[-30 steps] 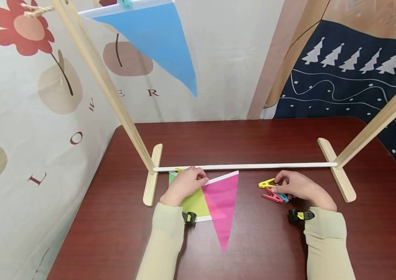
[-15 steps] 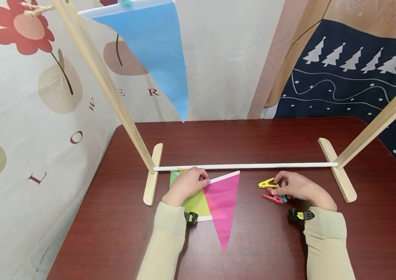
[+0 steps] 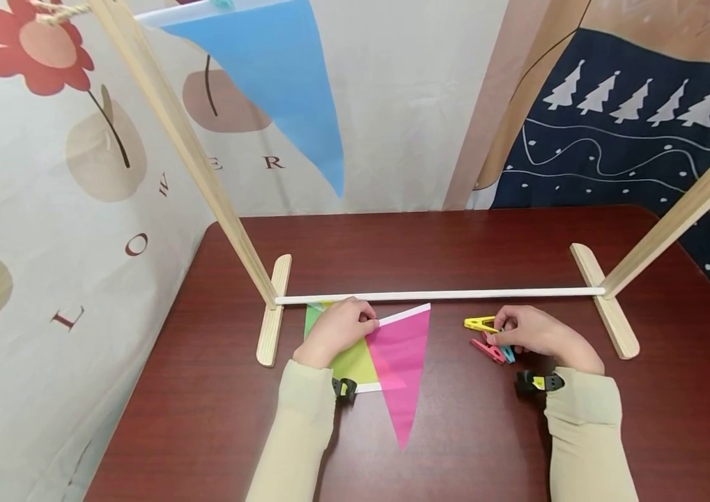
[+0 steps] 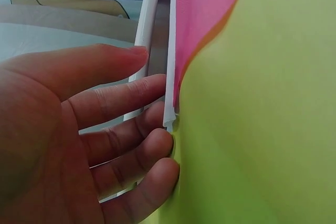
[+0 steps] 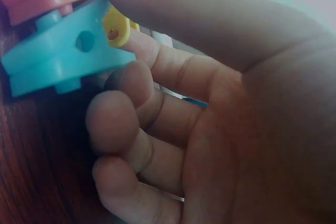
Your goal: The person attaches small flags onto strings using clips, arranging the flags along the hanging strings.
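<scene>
In the head view, my left hand [image 3: 337, 328] rests on the bunting flags near the white rod. Under it lie a yellow-green flag [image 3: 355, 366] and a magenta flag [image 3: 400, 362], with a green corner showing at the left. Bent fingertips touch the flags' edge in the left wrist view, while the thumb stands apart. My right hand [image 3: 536, 331] is over a small cluster of clothespins: yellow [image 3: 479, 323], red [image 3: 488, 350] and blue [image 5: 63, 51]. Its thumb touches the red clothespin; the index finger is at the yellow one, its tip partly hidden. No firm pinch shows.
A wooden stand with a left post [image 3: 204, 174], a right post [image 3: 674, 216] and a white crossbar [image 3: 442, 295] stands on the dark red table [image 3: 455, 251]. A blue flag [image 3: 286, 84] hangs at the upper left, held by a teal clip [image 3: 221, 3].
The red and blue clothespins have shifted slightly under the right hand's fingers. The left hand has moved slightly right with the flags. The hanging blue flag has swung.
</scene>
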Tool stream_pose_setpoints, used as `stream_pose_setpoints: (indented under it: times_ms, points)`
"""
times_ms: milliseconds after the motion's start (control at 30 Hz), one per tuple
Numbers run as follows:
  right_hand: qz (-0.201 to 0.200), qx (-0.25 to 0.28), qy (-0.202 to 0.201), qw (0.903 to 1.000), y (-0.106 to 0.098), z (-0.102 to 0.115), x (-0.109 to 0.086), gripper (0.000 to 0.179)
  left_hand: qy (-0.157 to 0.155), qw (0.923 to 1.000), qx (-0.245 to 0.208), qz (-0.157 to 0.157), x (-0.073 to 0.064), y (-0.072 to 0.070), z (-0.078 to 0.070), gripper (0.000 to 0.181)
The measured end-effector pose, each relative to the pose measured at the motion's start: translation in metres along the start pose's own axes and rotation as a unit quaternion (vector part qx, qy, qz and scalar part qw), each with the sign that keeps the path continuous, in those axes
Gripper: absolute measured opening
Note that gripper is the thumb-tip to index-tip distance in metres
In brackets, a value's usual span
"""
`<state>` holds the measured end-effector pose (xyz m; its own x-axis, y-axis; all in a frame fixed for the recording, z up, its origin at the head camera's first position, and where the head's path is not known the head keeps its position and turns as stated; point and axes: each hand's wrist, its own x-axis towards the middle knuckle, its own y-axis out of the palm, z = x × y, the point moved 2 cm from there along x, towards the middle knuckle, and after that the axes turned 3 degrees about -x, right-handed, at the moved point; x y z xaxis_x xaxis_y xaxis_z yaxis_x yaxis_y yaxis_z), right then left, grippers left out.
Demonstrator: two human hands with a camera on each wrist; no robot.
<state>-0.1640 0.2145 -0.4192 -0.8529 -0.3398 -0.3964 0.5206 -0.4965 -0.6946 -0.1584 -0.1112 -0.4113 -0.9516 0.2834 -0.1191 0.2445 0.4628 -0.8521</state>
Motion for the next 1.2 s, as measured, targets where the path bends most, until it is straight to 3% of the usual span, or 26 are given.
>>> stream_pose_setpoints:
  times_ms: [367, 533, 867, 1200]
  points:
    - [-0.007, -0.009, 0.001, 0.9999, -0.0014, 0.0004, -0.0002, 0.035, 0.010, 0.9999, 0.009, 0.004, 0.0023, 0.0005, -0.0004, 0.021]
    - [-0.017, -0.001, -0.021, 0.9996, -0.0005, -0.0029, 0.0007, 0.025, 0.008, 0.9999, 0.008, 0.004, 0.0024, 0.0007, -0.0003, 0.021]
    - [-0.038, 0.010, -0.028, 0.9988, -0.0007, -0.0040, 0.0051, 0.019, -0.012, 0.9998, 0.009, 0.009, 0.0027, -0.0005, -0.0031, 0.035]
    - [-0.051, 0.013, -0.059, 0.9969, -0.0018, -0.0016, 0.0046, 0.014, -0.022, 0.9997, -0.012, 0.006, 0.0010, 0.0020, -0.0032, 0.033]
